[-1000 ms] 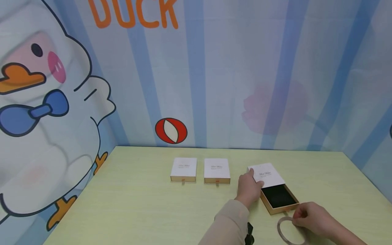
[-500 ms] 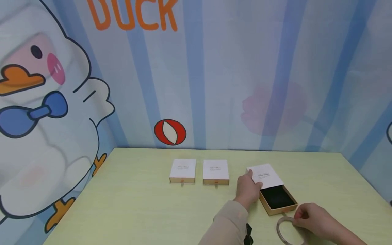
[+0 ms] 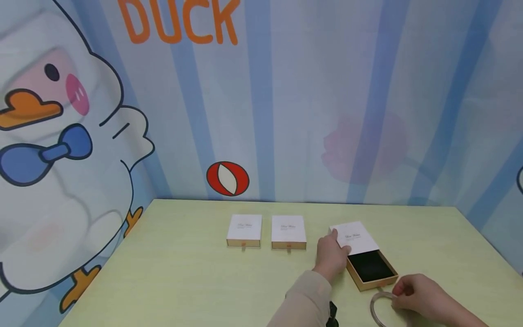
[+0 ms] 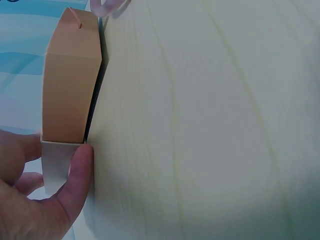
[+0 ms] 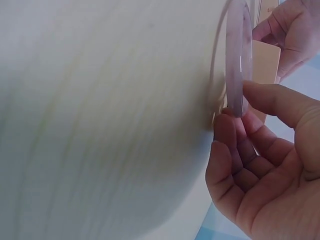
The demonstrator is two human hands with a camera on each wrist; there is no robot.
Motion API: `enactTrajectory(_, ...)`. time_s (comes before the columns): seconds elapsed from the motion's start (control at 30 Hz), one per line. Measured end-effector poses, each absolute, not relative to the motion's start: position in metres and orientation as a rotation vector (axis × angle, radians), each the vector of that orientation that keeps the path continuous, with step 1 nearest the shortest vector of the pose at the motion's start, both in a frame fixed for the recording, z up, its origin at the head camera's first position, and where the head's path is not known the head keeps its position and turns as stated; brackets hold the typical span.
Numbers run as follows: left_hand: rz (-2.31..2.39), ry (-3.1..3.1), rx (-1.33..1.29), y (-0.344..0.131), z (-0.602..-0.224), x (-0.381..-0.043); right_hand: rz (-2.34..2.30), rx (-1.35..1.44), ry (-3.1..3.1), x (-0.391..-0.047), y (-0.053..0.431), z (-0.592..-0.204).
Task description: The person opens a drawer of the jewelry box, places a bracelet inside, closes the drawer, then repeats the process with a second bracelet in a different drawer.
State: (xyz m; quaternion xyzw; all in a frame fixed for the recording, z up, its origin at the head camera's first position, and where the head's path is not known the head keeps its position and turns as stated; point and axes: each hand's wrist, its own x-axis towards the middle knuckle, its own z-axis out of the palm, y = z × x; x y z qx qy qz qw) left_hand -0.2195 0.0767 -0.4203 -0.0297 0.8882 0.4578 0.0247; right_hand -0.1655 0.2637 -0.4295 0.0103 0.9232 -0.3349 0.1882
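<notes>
A white-topped drawer box [image 3: 354, 237] stands askew at the right of the table, its gold-brown drawer [image 3: 369, 285] pulled partway out toward me. Black lining [image 3: 372, 265] shows inside the drawer. My left hand [image 3: 330, 256] grips the white sleeve by its sides; in the left wrist view the thumb presses one side and fingers the other. Just in front of the drawer, my right hand [image 3: 422, 297] pinches a pale, translucent pinkish bangle [image 5: 234, 60] between thumb and fingers. The bangle's lower part is cut off in the head view. A small ribbon tab [image 4: 76, 19] hangs from the drawer front.
Two more white drawer boxes, one on the left [image 3: 244, 229] and one nearer the middle [image 3: 288, 230], stand shut toward the table's back. A dark object [image 3: 333, 314] is partly hidden by the left sleeve. A duck-print cloth [image 3: 294, 100] rises behind the table [image 3: 184, 272].
The head view shifts slightly, so the scene sits a little lower. Both hands, the box and the bangle keep nearly the same places.
</notes>
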Motion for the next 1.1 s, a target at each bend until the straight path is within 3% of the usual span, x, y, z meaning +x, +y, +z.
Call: enactTrajectory(1.1, 1.444, 2.733, -0.106, 0.0779, -0.4257, -0.2220, -0.891, -0.035, 2.641, -0.1664, 0.2657, -0.4313)
